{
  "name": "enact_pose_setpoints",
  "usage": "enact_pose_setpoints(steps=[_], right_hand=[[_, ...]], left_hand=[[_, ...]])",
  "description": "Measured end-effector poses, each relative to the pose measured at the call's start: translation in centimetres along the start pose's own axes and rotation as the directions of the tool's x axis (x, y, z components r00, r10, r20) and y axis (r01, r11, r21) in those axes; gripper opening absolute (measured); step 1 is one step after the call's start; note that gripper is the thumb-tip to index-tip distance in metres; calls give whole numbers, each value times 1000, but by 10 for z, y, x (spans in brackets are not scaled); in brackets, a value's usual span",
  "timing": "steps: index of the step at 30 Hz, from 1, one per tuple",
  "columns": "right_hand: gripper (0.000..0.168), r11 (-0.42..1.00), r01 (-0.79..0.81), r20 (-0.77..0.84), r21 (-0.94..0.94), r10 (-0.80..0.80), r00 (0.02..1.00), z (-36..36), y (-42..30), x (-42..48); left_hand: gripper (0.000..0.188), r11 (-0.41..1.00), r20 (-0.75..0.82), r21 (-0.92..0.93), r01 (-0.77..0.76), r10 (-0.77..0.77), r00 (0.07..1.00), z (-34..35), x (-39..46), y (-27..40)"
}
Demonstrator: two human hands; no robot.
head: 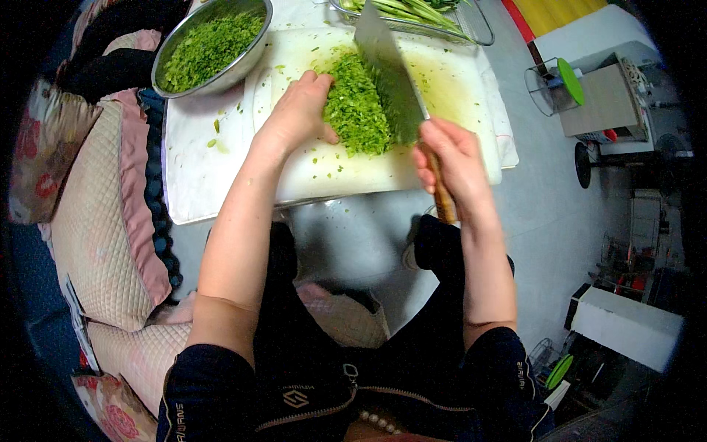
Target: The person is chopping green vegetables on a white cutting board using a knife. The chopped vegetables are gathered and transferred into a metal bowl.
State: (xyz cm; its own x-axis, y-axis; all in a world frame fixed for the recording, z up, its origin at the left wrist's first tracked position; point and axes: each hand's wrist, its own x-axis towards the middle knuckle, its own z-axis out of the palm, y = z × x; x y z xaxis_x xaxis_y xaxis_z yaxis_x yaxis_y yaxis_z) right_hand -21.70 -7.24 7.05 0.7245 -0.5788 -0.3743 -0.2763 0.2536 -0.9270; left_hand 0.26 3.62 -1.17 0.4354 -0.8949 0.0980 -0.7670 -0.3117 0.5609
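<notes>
A heap of finely chopped green vegetable (356, 108) lies on a white cutting board (342, 179). My right hand (450, 152) grips the wooden handle (443, 193) of a wide cleaver. The cleaver's blade (395, 77) stands along the right side of the heap, tilted, with green bits near its lower edge. Against the heap's left side rests my left hand (301, 110), its thumb apart from the fingers and touching the chopped pieces. Those fingers do not close around anything.
A metal bowl (254, 61) full of chopped greens stands at the upper left. Behind the board, a wire basket (486, 33) holds long green stalks (425, 16). Quilted cushions (94, 210) line the left side. Grey floor (541, 221) and a white box (624, 326) lie to the right.
</notes>
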Motion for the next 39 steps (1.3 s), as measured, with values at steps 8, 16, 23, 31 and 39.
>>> enact_pose_setpoints(steps=[8,16,23,31,39], right_hand=[[25,997,34,6,68,-34,999,-14,-5,-6],[21,993,38,7,108,-39,999,-15,-4,-5],[23,996,-2,28,85,0,1000,-16,5,5],[22,999,-10,64,42,8,998,1,7,9],[28,999,19,63,38,-21,998,8,-5,4]], left_hand=[[41,967,-186,-238,-92,48,981,10,21,23],[39,931,-360,-311,-190,70,930,23,41,27],[45,986,-162,-144,85,-108,981,12,33,7],[39,967,-139,-252,-24,-11,990,19,31,4],[32,967,-190,-253,-32,-17,982,14,27,4]])
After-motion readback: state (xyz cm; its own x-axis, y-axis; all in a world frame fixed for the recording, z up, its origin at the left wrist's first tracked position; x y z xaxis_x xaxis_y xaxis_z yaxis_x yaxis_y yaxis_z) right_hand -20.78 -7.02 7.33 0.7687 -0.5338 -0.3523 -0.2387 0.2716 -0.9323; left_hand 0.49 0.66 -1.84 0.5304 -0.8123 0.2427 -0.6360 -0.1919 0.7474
